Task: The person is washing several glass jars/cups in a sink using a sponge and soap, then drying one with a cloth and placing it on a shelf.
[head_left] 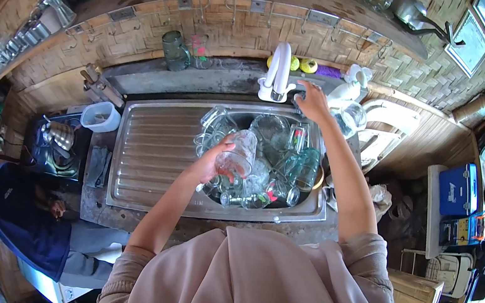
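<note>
My left hand [212, 163] grips a clear drinking glass [242, 149] with whitish suds on it, tilted above the sink basin. Below it, the basin of the stainless steel sink [147, 150] is piled with glass mugs [216, 121], a round clear glass dish [269, 129], greenish glasses [306, 169] and stemmed glasses lying on their sides. My right hand [314, 103] reaches just right of the white tap [279, 69], fingers spread. A dark object lies partly hidden under its fingers; I cannot tell whether they touch it.
Behind the sink, a ledge holds a dark glass mug [175, 50] and yellow-green fruits [307, 65]. A large clear jar [350, 118] stands right of the basin. At left are a white plastic tub [100, 116], a kettle [58, 134] on a stove, and another person [19, 211] with a camera.
</note>
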### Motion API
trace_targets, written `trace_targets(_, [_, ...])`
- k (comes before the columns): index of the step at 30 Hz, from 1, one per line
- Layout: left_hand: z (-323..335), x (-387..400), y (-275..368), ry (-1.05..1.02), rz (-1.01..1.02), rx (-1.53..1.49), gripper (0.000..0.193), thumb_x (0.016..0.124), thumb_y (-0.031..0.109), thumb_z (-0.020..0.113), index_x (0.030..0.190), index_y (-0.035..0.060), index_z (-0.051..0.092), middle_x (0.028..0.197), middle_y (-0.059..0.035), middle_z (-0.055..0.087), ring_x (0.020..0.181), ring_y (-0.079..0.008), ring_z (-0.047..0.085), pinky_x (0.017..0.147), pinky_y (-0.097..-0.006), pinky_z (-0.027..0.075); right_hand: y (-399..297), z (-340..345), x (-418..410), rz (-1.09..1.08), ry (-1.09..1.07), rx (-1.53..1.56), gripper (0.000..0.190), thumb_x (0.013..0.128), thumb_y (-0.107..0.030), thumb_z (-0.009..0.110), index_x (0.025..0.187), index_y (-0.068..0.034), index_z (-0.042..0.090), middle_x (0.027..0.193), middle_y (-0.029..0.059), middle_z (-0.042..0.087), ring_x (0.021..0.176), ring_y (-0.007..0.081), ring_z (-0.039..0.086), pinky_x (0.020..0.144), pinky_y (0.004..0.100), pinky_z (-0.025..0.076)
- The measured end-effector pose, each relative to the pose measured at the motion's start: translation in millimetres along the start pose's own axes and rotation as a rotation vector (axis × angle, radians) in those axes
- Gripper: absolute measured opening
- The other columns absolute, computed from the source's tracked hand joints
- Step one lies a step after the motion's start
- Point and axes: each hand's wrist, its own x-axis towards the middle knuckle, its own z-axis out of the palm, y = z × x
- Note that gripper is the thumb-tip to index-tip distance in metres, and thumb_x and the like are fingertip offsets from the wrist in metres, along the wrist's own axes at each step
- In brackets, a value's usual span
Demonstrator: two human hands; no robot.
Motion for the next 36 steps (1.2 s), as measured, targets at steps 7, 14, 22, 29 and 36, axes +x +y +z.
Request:
trace_targets(7, [-0.7, -0.9, 2.1, 0.007, 0.01, 0.003, 0.059, 0.085, 0.038, 0.049, 0.136, 0.0203, 0.025, 0.108, -0.016, 0.056, 0.076, -0.0328, 0.064, 0.048, -0.0352, 0.051, 15.0, 42.9, 22.8, 0.159, -0.151, 0.02, 0.065, 0.075, -0.03, 0.057, 0.133, -0.01, 0.036, 0.123, 0.0207, 0.051, 0.118, 0.0341, 0.045, 0.098, 0.0423, 0.036])
trace_targets(14, [0.6, -3.7, 7.7, 0.148, -0.015, 0.019, 0.059, 0.086, 0.037, 0.045, 0.138, 0.0159, 0.026, 0.107, -0.0173, 0.058, 0.082, -0.0322, 0.063, 0.052, -0.0368, 0.051, 5.4, 32.2, 14.9, 0.17, -0.102, 0.056, 0.049, 0.075, -0.021, 0.055, 0.123, -0.01, 0.047, 0.113, 0.0206, 0.057, 0.107, 0.0347, 0.053, 0.091, 0.0422, 0.043])
trace_targets(22, [-19.4, 12.3, 6.6, 0.139, -0.005, -0.023, 0.057, 0.085, 0.038, 0.05, 0.133, 0.0153, 0.031, 0.106, -0.0149, 0.059, 0.079, -0.0321, 0.064, 0.051, -0.0345, 0.052, -18.3, 28.5, -29.6, -0.024, 0.135, -0.186, 0.036, 0.072, -0.015, 0.058, 0.107, -0.008, 0.054, 0.098, 0.0148, 0.059, 0.099, 0.0314, 0.054, 0.085, 0.0417, 0.042])
trace_targets(29, [-25.1, 25.8, 2.9, 0.23, -0.088, 0.145, 0.064, 0.082, 0.042, 0.054, 0.134, 0.0178, 0.025, 0.109, -0.0147, 0.057, 0.074, -0.029, 0.065, 0.051, -0.0307, 0.053, -112.3, 1.9, -29.1, -0.078, -0.417, -0.206, 0.029, 0.078, -0.026, 0.054, 0.097, -0.003, 0.057, 0.098, 0.0198, 0.055, 0.1, 0.0302, 0.053, 0.081, 0.0431, 0.042])
trace_targets(36, [-19.0, 45.8, -3.2, 0.22, -0.073, 0.276, 0.078, 0.079, 0.038, 0.062, 0.137, 0.0144, 0.015, 0.115, -0.0175, 0.053, 0.072, -0.0266, 0.065, 0.054, -0.0315, 0.052, -93.9, 22.8, -18.9, -0.558, -0.241, 0.245, 0.031, 0.087, -0.026, 0.044, 0.085, -0.002, 0.064, 0.083, 0.0128, 0.065, 0.082, 0.0309, 0.062, 0.078, 0.0395, 0.048])
